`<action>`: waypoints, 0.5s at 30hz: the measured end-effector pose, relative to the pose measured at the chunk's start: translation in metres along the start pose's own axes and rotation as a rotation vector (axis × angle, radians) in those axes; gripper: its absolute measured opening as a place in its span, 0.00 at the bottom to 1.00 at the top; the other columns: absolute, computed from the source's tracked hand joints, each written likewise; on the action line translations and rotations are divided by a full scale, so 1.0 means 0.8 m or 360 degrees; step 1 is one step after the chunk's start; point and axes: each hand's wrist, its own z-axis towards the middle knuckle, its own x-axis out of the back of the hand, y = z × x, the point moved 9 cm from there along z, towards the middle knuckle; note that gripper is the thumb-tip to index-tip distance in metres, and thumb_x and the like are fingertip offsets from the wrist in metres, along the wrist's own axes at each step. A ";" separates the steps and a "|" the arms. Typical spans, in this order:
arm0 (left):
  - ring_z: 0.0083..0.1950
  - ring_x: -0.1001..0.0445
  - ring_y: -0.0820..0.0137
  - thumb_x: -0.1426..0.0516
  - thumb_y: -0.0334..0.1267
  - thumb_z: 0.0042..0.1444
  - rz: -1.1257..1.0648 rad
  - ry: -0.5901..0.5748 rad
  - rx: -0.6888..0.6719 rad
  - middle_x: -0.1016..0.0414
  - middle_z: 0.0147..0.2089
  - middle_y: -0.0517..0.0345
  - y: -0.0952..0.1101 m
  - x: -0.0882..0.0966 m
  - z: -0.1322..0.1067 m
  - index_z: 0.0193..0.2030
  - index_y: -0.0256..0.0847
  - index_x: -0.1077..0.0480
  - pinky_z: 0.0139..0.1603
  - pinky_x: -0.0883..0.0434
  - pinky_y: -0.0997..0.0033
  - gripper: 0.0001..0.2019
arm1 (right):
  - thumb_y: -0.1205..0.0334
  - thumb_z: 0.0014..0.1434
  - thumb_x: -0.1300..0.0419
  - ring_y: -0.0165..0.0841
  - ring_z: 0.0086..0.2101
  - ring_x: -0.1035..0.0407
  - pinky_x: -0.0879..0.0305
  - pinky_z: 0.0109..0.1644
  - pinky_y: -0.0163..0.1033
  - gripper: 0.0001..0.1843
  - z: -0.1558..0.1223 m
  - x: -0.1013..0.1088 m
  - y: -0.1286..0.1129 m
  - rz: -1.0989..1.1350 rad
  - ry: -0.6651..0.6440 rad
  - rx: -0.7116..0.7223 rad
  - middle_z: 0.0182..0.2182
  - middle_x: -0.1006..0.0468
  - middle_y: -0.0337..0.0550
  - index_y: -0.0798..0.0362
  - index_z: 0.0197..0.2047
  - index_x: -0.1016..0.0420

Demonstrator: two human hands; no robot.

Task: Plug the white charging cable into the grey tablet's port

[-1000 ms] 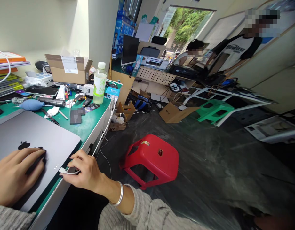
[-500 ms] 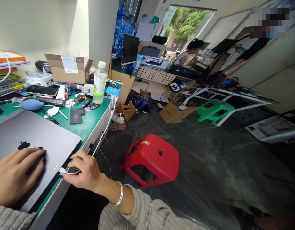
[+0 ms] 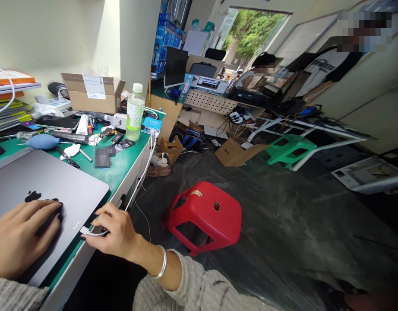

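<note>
A closed grey Apple laptop lies on the green workbench, with its front corner near the bench edge. My left hand rests on the lid, fingers curled towards the edge and dark nails showing. My right hand is at the laptop's side edge and pinches a white cable plug. Its white cable runs along the bench side. The laptop's port and the plug's tip are hidden, so I cannot tell whether the plug is seated.
The bench holds a mint-label water bottle, a cardboard box, a blue air blower and scattered tools. A red plastic stool stands on the floor to the right. Two people are farther back.
Both hands stay in place on the laptop and plug. The standing person at the upper right has moved farther back towards the wall.
</note>
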 end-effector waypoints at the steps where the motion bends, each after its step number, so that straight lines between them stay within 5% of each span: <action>1: 0.43 0.28 0.60 0.50 0.49 0.56 0.0018 -0.0020 -0.0037 0.26 0.44 0.51 0.001 -0.001 -0.001 0.48 0.45 0.29 0.47 0.32 0.61 0.19 | 0.48 0.51 0.37 0.24 0.30 0.29 0.33 0.29 0.28 0.16 0.000 0.001 -0.001 0.0003 0.0014 0.0007 0.34 0.26 0.42 0.54 0.30 0.25; 15: 0.44 0.30 0.59 0.52 0.45 0.61 0.0113 -0.0082 -0.0181 0.30 0.49 0.49 0.006 -0.006 -0.003 0.51 0.40 0.34 0.47 0.34 0.55 0.17 | 0.48 0.51 0.38 0.24 0.29 0.30 0.32 0.29 0.28 0.16 0.001 0.002 -0.001 0.0004 0.0029 0.0011 0.33 0.26 0.42 0.54 0.29 0.26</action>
